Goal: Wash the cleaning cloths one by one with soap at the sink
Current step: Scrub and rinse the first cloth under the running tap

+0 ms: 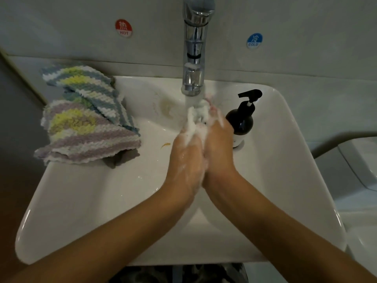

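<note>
Soapy cloth [201,113] bunched under tap [193,58] stream, over sink [81,201]; left hand [186,158], right hand [217,148] pressed together, gripping it. Advice: keep squeezing, turn folds through water.

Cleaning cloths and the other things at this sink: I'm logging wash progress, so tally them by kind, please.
Striped cleaning cloths stacked on the sink's left rim: 2, blue-and-yellow cloth and purple-and-yellow cloth
Soapy cloth under the running tap, in the grip of the left hand and right hand: 1
Black pump soap bottle: 1
Hot and cold stickers: 2
Total: 7
</note>
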Tool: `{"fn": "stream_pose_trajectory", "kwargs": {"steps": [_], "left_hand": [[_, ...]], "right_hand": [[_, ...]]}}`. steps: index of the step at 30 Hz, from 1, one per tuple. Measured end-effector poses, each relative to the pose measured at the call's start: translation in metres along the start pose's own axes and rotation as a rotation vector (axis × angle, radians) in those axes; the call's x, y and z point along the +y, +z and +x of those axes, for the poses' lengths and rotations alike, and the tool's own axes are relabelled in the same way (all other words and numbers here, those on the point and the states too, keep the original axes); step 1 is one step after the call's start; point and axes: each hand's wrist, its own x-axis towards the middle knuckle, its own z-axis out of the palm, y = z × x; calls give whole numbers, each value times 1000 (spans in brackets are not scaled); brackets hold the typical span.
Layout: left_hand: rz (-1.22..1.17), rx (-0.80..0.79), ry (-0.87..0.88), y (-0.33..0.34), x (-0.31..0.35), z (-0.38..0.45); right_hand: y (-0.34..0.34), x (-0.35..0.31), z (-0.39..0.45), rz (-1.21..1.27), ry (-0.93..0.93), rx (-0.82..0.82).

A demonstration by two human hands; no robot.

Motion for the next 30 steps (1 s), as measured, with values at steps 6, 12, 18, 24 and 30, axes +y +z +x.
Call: {"fn": "stream_pose_trajectory", "kwargs": {"steps": [6,12,18,24,30], "left_hand": [[-39,-38,-125,-10,12,17],[17,-23,-34,-11,10,11],[64,97,38,-13,32,15],[99,91,43,-12,37,19],[97,48,56,-11,35,23]], "right_hand": [[8,8,-17,-5,127,-75],[11,3,-9,27,87,-44],[-6,-29,-2,-218,-315,-10],[-7,-69,48,-606,-890,-11],[6,-83,81,-827,-1127,16]]}}
